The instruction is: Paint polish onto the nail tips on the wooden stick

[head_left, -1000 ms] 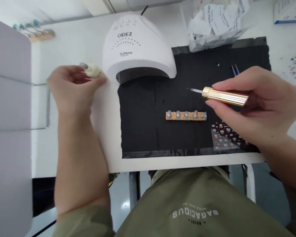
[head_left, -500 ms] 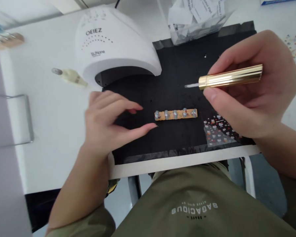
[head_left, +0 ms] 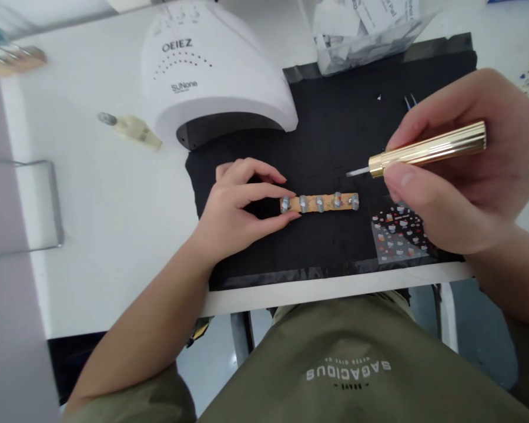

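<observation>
A tan strip (head_left: 312,203) bearing several small grey-blue decorated pieces lies on the black mat (head_left: 264,252). My left hand (head_left: 244,205) has its thumb and index finger on either edge of the strip's left end, pinching it. Held in my right hand (head_left: 462,158) is a gold-handled brush (head_left: 432,150), its thin white tip pointing left, above and beyond the strip's right part. A clear sticker sheet (head_left: 399,232) with small printed figures lies under and beside my right hand, which hides part of it.
A white lamp (head_left: 220,64) with a dark opening stands behind my left hand. A pale bottle-like item (head_left: 132,129) lies left of it. At the back sits a clear container (head_left: 361,50) of white packets. Blue tweezers (head_left: 409,102) show partly behind my right hand.
My left hand has moved right and closed its fingertips on the strip's left end. My right hand with the brush has shifted slightly right and nearer my body; the tweezer tips now show.
</observation>
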The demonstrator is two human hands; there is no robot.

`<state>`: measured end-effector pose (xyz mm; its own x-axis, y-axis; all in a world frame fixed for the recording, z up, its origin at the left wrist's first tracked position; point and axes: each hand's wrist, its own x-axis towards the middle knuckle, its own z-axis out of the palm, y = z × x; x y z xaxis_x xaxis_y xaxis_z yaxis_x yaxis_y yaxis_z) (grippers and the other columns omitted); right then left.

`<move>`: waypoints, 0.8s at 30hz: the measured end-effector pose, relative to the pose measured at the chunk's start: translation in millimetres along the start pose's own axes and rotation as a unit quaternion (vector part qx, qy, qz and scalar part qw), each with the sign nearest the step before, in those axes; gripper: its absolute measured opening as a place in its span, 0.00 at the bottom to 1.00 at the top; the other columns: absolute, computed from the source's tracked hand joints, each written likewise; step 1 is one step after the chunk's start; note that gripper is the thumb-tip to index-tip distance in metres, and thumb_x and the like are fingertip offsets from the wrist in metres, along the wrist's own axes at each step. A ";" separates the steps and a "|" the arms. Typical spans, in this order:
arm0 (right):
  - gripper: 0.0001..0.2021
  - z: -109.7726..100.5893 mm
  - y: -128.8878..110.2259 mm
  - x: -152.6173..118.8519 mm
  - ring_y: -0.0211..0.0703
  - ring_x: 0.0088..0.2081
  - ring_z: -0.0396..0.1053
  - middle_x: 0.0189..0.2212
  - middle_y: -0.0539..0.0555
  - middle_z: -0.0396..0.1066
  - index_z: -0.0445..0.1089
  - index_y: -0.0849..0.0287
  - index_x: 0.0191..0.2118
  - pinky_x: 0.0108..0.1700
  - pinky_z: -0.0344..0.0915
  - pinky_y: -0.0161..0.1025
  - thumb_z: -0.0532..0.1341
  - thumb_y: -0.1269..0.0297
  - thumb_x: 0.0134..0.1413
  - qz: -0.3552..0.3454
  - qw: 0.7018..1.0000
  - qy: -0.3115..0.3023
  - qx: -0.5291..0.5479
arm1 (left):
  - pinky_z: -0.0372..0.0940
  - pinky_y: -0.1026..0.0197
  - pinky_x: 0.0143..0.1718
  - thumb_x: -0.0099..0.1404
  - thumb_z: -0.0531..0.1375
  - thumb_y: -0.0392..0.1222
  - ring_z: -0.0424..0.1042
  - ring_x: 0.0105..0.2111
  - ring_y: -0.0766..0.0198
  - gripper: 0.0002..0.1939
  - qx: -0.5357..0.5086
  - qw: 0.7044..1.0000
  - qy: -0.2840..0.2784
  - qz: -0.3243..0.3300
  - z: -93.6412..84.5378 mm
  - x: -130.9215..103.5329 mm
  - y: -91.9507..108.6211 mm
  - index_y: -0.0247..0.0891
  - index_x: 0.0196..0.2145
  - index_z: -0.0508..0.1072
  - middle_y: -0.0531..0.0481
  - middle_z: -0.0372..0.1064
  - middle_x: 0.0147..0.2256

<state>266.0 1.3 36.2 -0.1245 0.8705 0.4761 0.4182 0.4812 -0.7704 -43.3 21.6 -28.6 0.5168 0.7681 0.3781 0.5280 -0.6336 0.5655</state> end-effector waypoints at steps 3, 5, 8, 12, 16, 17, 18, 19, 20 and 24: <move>0.04 1.6 2.4 0.8 0.41 0.29 0.67 0.31 0.47 0.73 0.74 0.48 0.39 0.30 0.62 0.46 0.70 0.64 0.61 0.008 1.000 0.012 0.017 | 0.84 0.47 0.46 0.68 0.81 0.47 0.86 0.46 0.54 0.12 -0.094 0.994 0.027 -0.044 -3.4 -0.2 0.5 0.49 0.47 0.87 0.46 0.87 0.52; 0.04 1.4 1.3 -0.3 0.42 0.29 0.66 0.31 0.48 0.74 0.75 0.48 0.40 0.30 0.62 0.46 0.70 0.63 0.61 0.014 1.000 0.021 0.014 | 0.86 0.51 0.42 0.69 0.80 0.46 0.88 0.43 0.55 0.14 -0.185 0.979 0.037 -0.081 -5.6 -1.5 2.3 0.49 0.49 0.86 0.46 0.88 0.50; 0.03 0.1 -2.4 -2.5 0.42 0.29 0.66 0.31 0.48 0.73 0.76 0.46 0.39 0.30 0.64 0.45 0.69 0.61 0.62 0.017 1.000 0.021 -0.008 | 0.86 0.54 0.37 0.72 0.79 0.50 0.89 0.35 0.57 0.15 -0.270 0.956 0.035 -0.113 -7.6 -3.3 7.0 0.51 0.52 0.85 0.49 0.89 0.42; 0.02 -0.6 -5.8 -3.0 0.41 0.29 0.64 0.32 0.48 0.74 0.76 0.46 0.40 0.31 0.68 0.45 0.69 0.60 0.64 0.011 0.999 0.021 -0.028 | 0.87 0.56 0.36 0.72 0.79 0.55 0.90 0.36 0.55 0.16 -0.302 0.941 0.030 -0.150 -8.8 -3.8 10.5 0.49 0.50 0.84 0.48 0.89 0.41; 0.02 -0.1 -5.8 -2.5 0.40 0.29 0.66 0.31 0.47 0.73 0.76 0.47 0.40 0.30 0.65 0.45 0.69 0.62 0.64 0.006 1.000 0.022 -0.019 | 0.88 0.56 0.36 0.73 0.78 0.54 0.92 0.40 0.52 0.17 -0.332 0.923 0.002 -0.193 -7.5 -2.7 7.3 0.49 0.52 0.82 0.47 0.89 0.43; 0.02 -0.1 -5.6 -2.6 0.41 0.30 0.67 0.32 0.48 0.74 0.76 0.47 0.40 0.31 0.65 0.45 0.70 0.62 0.64 0.014 1.000 0.021 -0.018 | 0.89 0.56 0.37 0.73 0.78 0.54 0.92 0.41 0.52 0.16 -0.338 0.922 -0.001 -0.191 -6.8 -2.1 6.1 0.49 0.52 0.82 0.47 0.90 0.42; 0.02 -0.2 -5.4 -2.6 0.41 0.30 0.67 0.32 0.48 0.74 0.77 0.47 0.40 0.31 0.66 0.46 0.69 0.61 0.64 0.022 0.999 0.020 -0.018 | 0.89 0.56 0.38 0.73 0.78 0.52 0.92 0.41 0.52 0.16 -0.342 0.921 -0.002 -0.188 -5.9 -1.5 5.0 0.49 0.52 0.82 0.48 0.90 0.42; 0.02 -0.4 -5.2 -2.6 0.42 0.30 0.67 0.32 0.48 0.74 0.77 0.46 0.40 0.31 0.66 0.46 0.69 0.61 0.63 0.020 0.999 0.022 -0.015 | 0.90 0.56 0.40 0.73 0.79 0.51 0.92 0.41 0.53 0.16 -0.345 0.920 -0.001 -0.184 -4.9 -1.0 4.1 0.49 0.53 0.83 0.48 0.90 0.42; 0.02 -0.5 -5.1 -2.5 0.42 0.29 0.66 0.32 0.48 0.74 0.77 0.46 0.39 0.30 0.66 0.46 0.69 0.61 0.62 0.015 1.000 0.024 -0.012 | 0.90 0.56 0.41 0.73 0.79 0.50 0.92 0.41 0.53 0.16 -0.346 0.920 0.001 -0.182 -3.9 -0.4 3.2 0.48 0.53 0.84 0.47 0.90 0.43; 0.02 0.7 -5.5 -0.3 0.39 0.27 0.63 0.29 0.47 0.73 0.76 0.48 0.37 0.26 0.61 0.45 0.69 0.62 0.62 0.015 1.000 0.017 0.021 | 0.90 0.58 0.42 0.73 0.79 0.46 0.92 0.41 0.55 0.16 -0.352 0.921 0.021 -0.167 -0.7 0.2 2.3 0.50 0.57 0.87 0.48 0.90 0.45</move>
<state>263.0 -1.5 40.0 -0.0811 0.8810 0.4662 0.3837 0.4593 -0.8011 -42.4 20.4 -26.7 0.3707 0.9213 0.1170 0.0772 -0.1561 0.9847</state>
